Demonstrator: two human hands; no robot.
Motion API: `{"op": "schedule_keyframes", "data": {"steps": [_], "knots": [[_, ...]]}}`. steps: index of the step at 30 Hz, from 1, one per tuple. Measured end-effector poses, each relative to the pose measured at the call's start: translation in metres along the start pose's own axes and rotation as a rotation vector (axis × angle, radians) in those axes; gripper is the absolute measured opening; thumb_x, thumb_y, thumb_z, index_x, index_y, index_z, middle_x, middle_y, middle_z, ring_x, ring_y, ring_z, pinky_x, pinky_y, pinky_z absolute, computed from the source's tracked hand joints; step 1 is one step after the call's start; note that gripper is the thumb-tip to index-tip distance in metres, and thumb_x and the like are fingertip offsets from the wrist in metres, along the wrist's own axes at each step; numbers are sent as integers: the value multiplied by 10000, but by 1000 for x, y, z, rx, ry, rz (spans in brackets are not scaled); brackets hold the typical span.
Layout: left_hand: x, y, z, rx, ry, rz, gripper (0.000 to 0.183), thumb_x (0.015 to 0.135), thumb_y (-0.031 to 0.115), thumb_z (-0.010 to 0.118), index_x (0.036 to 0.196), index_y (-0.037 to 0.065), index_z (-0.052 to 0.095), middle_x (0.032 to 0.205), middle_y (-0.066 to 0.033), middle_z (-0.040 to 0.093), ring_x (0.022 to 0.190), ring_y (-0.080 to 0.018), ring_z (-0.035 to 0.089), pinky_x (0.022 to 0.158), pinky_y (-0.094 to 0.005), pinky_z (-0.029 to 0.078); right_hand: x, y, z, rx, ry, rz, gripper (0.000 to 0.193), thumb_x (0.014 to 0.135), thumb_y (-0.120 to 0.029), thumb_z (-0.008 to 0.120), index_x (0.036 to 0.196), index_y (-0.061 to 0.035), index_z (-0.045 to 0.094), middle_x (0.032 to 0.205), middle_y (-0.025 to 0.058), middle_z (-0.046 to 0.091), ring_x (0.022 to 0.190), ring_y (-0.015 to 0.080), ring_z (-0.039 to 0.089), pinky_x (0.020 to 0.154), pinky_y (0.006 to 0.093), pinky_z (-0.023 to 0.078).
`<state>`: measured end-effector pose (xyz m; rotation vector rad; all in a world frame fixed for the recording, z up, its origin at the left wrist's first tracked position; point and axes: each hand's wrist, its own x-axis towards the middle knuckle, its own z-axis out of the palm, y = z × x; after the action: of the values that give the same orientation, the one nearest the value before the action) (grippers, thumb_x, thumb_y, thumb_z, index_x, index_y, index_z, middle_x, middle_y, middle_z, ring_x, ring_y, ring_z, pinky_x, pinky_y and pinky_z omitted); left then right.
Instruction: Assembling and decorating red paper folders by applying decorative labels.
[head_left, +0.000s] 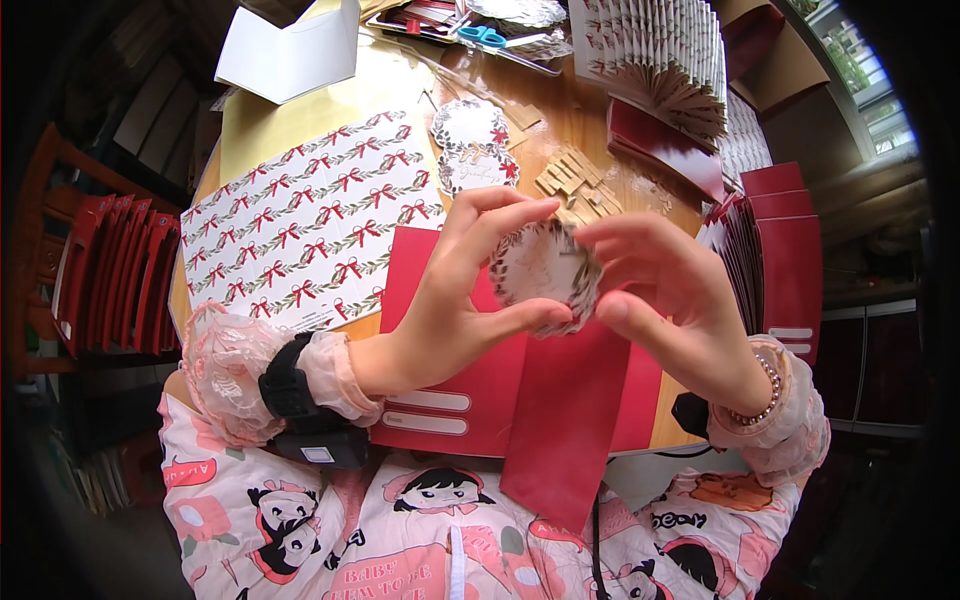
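Between both hands is a round paper tag point(545, 265) with a leafy wreath border, slightly blurred. My left hand point(445, 285) pinches it from the left, with the thumb at its lower edge and fingers along the top. My right hand point(680, 305) curls round the tag's right edge, fingers bent behind it and thumb in front. Beneath the hands lies a red paper sheet point(430, 345) with two white label strips. A folded red paper piece point(565, 430) rests across it and overhangs the table's near edge toward my lap.
White paper patterned with bows point(310, 220) lies left. Two more wreath tags point(470, 125) and a pile of small tan pieces point(580, 185) lie beyond. Pleated paper point(660, 60), blue-handled scissors point(482, 37) and a white folded card point(290, 50) sit far back. Red folders point(785, 240) stand right.
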<state>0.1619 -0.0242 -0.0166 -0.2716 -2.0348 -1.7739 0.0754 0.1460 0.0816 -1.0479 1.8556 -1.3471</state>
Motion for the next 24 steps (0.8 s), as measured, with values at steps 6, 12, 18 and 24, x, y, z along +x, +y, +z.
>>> {"op": "schedule_keyframes", "data": {"steps": [6, 12, 18, 24], "knots": [[-2, 6, 5, -178, -40, -8, 533, 812, 53, 675, 1295, 15, 453, 1161, -116, 521, 1092, -183, 517, 909, -297, 439, -14, 11, -2, 66, 138, 149, 331, 825, 53, 605, 1134, -2, 500, 921, 59, 564, 834, 100, 611, 717, 220, 521], [2, 9, 1, -386, -89, -307, 440, 902, 39, 569, 1307, -36, 414, 1196, -141, 567, 1013, -148, 584, 800, -240, 512, -28, 20, -4, 102, 185, 148, 387, 842, 72, 566, 1207, -2, 462, 923, 50, 553, 847, 98, 601, 720, 224, 530], [4, 10, 6, -492, -102, -474, 371, 845, 18, 643, 1182, -24, 494, 1075, -100, 609, 915, -144, 626, 700, -246, 552, -33, 22, -6, 146, 277, 159, 356, 857, 52, 562, 1203, 24, 484, 945, 68, 574, 855, 110, 608, 705, 239, 559], [-2, -1, 8, -429, -91, -139, 671, 731, 94, 780, 1239, 37, 344, 1127, -88, 513, 1031, -191, 554, 844, -307, 491, -34, 27, -12, 174, 306, 177, 219, 882, 42, 526, 1096, 45, 575, 926, 73, 603, 838, 116, 617, 716, 227, 537]]}}
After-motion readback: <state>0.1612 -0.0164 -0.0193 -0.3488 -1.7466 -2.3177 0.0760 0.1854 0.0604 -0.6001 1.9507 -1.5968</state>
